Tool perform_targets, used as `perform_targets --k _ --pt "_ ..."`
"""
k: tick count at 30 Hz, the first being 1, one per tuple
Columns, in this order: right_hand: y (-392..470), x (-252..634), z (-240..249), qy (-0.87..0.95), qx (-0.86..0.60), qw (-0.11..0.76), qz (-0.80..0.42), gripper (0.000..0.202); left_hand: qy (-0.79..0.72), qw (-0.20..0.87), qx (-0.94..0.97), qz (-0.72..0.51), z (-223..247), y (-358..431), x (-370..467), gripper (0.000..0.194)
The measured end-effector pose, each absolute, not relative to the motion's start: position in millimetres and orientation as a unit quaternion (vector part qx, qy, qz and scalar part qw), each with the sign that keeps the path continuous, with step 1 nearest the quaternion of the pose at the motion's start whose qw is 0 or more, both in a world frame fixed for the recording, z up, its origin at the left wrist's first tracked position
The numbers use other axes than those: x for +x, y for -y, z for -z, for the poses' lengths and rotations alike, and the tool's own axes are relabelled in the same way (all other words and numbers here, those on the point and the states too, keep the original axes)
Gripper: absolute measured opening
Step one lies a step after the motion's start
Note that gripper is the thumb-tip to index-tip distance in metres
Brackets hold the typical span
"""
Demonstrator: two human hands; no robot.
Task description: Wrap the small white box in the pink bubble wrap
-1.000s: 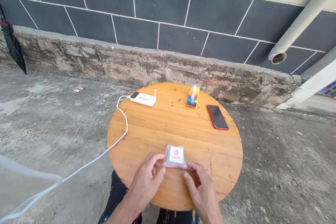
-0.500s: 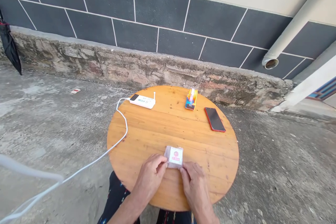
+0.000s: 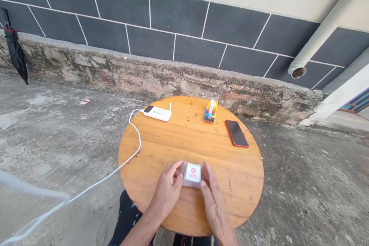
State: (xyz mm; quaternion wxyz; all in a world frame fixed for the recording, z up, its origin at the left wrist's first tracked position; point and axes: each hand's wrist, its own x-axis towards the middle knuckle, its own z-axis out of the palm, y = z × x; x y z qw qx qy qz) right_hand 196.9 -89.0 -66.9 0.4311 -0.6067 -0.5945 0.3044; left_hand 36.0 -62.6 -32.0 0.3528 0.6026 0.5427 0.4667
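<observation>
A small square packet (image 3: 192, 173) in clear plastic wrap, with a white label and pink print, lies flat near the front of the round wooden table (image 3: 161, 142). My left hand (image 3: 168, 186) is at its left edge, forefinger stretched along the upper corner and thumb lower down, apparently touching the wrap. On the opposite side, my right hand (image 3: 212, 196) has its fingers extended and its thumb by the lower right corner. Neither hand visibly grips the packet.
Further back on the table are a white device (image 3: 157, 113) with a white cable (image 3: 140, 138), a yellow and blue tape dispenser (image 3: 210, 111) and a red-edged phone (image 3: 236, 133). A stone-based wall (image 3: 173, 77) runs behind. A black umbrella (image 3: 16, 52) leans there.
Both hands have loosened from pinching the packet's lower edges. Their fingers now extend forward along its sides. The packet stays in nearly the same place.
</observation>
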Motion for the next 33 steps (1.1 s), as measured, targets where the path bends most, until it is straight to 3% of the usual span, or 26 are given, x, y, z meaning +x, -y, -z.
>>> perform_targets --k 6,14,19,23,29,33 --pt "91 160 61 0.541 -0.617 0.437 -0.368 0.066 -0.527 0.377 0.614 -0.451 42 56 45 0.035" --pt "98 144 59 0.539 -0.621 0.463 -0.329 0.069 -0.524 0.364 0.606 -0.476 40 55 54 0.031" --pt "96 165 62 0.439 -0.601 0.548 -0.381 0.068 -0.551 0.394 0.554 -0.484 38 61 39 0.033" --pt "93 171 64 0.396 -0.563 0.597 -0.412 0.066 -0.549 0.466 0.464 -0.516 45 74 35 0.038" --pt "86 158 55 0.411 -0.573 0.570 -0.421 0.075 -0.422 0.623 0.253 -0.608 52 70 65 0.043" --pt "85 151 49 0.432 -0.579 0.547 -0.422 0.078 -0.391 0.650 0.230 -0.610 47 59 78 0.049"
